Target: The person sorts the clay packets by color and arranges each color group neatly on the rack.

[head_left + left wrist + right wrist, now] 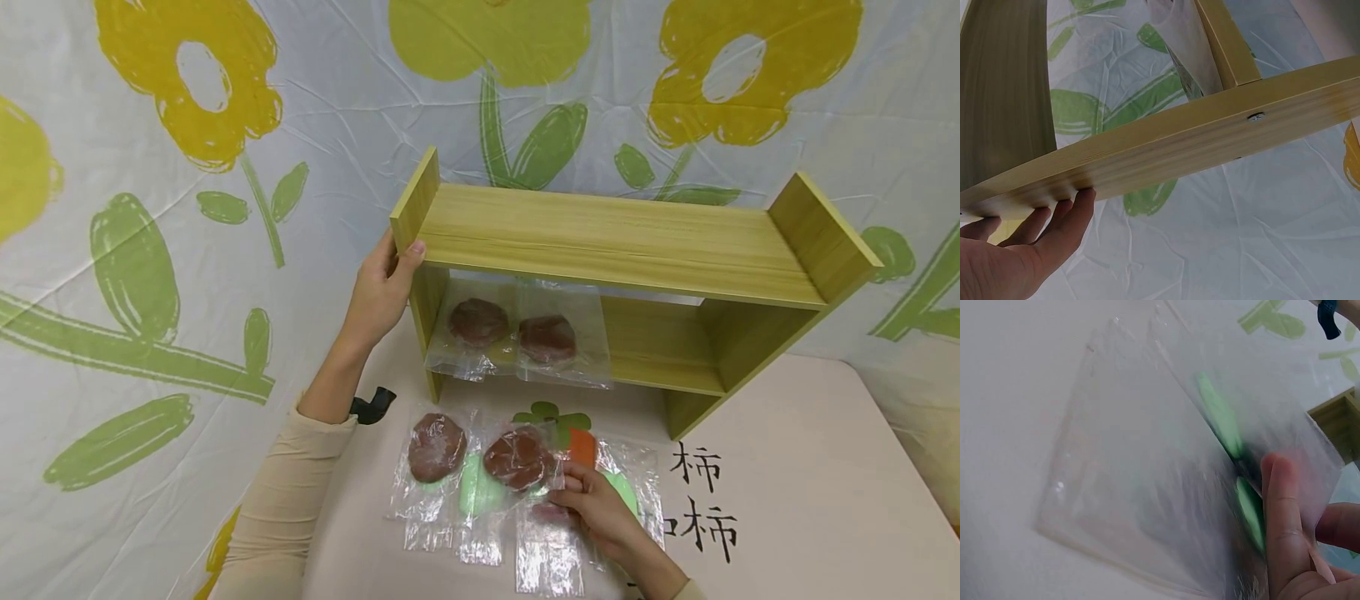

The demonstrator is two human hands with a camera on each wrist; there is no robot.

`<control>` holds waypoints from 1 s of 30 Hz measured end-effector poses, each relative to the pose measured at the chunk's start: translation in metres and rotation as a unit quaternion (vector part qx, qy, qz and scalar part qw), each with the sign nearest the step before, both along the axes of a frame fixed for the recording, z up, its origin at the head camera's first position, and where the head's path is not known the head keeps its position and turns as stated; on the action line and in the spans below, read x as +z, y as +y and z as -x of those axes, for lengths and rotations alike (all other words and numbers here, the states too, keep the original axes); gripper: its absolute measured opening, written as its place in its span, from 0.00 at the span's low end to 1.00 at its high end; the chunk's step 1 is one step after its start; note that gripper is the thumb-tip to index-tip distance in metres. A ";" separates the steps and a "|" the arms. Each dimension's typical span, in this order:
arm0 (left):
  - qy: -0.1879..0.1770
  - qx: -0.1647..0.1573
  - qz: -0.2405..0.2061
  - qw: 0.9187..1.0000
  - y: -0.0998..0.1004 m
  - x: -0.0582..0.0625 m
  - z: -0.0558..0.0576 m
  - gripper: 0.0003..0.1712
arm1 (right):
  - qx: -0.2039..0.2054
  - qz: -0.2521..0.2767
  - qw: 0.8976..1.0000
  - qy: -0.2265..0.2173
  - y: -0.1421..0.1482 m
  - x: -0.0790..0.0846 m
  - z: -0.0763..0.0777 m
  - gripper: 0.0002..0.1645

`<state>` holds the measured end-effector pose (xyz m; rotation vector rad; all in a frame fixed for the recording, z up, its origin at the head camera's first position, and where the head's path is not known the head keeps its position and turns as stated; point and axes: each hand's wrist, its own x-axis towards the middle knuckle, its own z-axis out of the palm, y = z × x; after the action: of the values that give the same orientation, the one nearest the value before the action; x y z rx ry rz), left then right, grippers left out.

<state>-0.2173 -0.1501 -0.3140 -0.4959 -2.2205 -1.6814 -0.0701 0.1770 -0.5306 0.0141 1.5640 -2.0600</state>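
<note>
Sleeve covering most of it, the left arm (277, 492) reaches up to the shelf (600, 242), where the left hand (378, 296) grips the top of its side panel, thumb on the front edge. Low in the view, the right hand (600, 508) pinches the near corner of a clear bag with a brown disc (517, 458), just beside another bagged disc (437, 447) on the table (810, 475); whether the pinched bag is wholly off the pile cannot be told. Two more discs (477, 323) lie bagged on the lower board. The step in hand seems to be picking up a bag; the next move probably calls for lifting it free of the overlapping plastic, with the left hand steadying the shelf.
</note>
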 end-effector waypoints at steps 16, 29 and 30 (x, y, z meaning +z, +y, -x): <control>0.003 -0.002 -0.004 1.000 0.001 0.000 0.000 0.27 | -0.019 0.094 0.995 -0.029 0.018 -0.003 -0.003 0.34; 0.001 -0.001 -0.006 1.000 0.001 0.000 -0.001 0.27 | 0.019 0.161 0.986 0.032 0.073 0.006 -0.010 0.25; 0.000 0.000 -0.005 1.000 0.001 0.000 -0.001 0.27 | 0.014 0.160 0.986 0.031 0.076 0.008 -0.011 0.25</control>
<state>-0.2165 -0.1489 -0.3141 -0.4942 -2.2101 -1.6913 -0.0588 0.2533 -0.5225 -0.1918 1.2425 -2.2844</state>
